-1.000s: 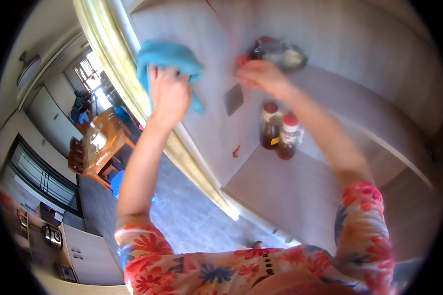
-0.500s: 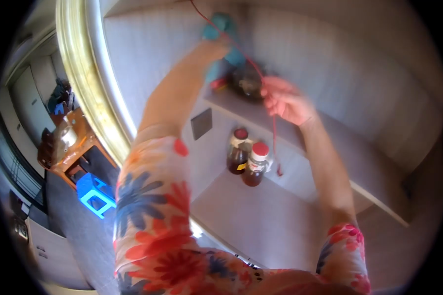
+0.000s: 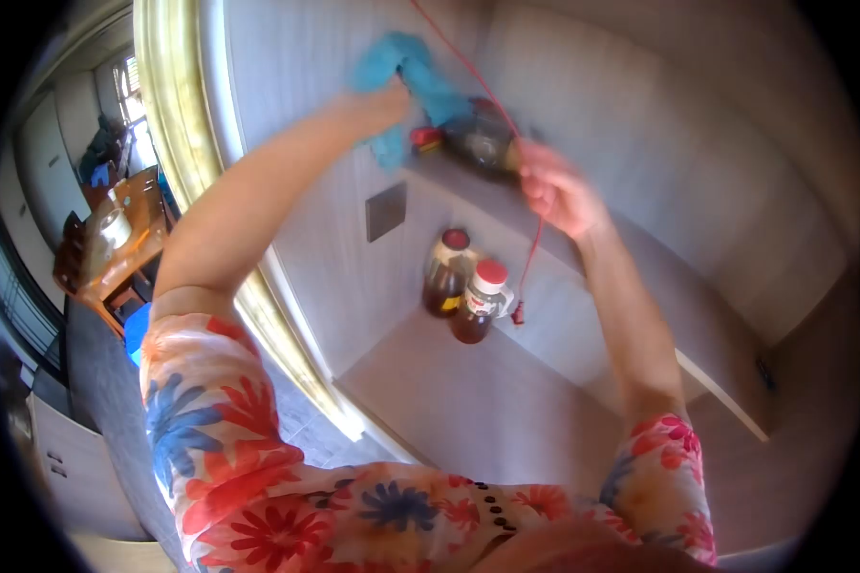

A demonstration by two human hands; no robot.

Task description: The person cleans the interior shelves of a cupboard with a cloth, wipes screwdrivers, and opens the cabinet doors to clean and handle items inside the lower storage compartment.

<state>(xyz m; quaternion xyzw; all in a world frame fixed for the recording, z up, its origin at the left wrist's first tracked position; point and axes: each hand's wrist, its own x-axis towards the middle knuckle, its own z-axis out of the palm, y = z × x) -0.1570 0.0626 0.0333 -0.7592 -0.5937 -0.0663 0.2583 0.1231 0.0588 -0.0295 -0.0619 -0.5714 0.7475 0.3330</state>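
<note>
My left hand (image 3: pixel 390 103) is closed on a teal cloth (image 3: pixel 399 55) near the wooden back panel; part of the cloth hangs below the hand. My right hand (image 3: pixel 562 189) pinches a red cord (image 3: pixel 472 74) that runs down from the top of the view. Below my fingers the cord's loose end dangles, with a small red piece at its tip. Behind my hands, a dark rounded object (image 3: pixel 487 143), blurred, rests on the shelf (image 3: pixel 640 253) beside a small red and yellow item (image 3: pixel 426 139).
Two bottles of dark liquid with red caps, one at the back (image 3: pixel 444 277) and one in front (image 3: pixel 480 304), stand on the lower surface (image 3: pixel 449 392). A square plate (image 3: pixel 386 212) is on the side wall. At left are a pale frame (image 3: pixel 177 124) and a wooden table (image 3: pixel 129 229).
My left hand has shifted left and slightly down with the cloth. My right hand still holds the cord and sits slightly lower. The camera view has turned a little.
</note>
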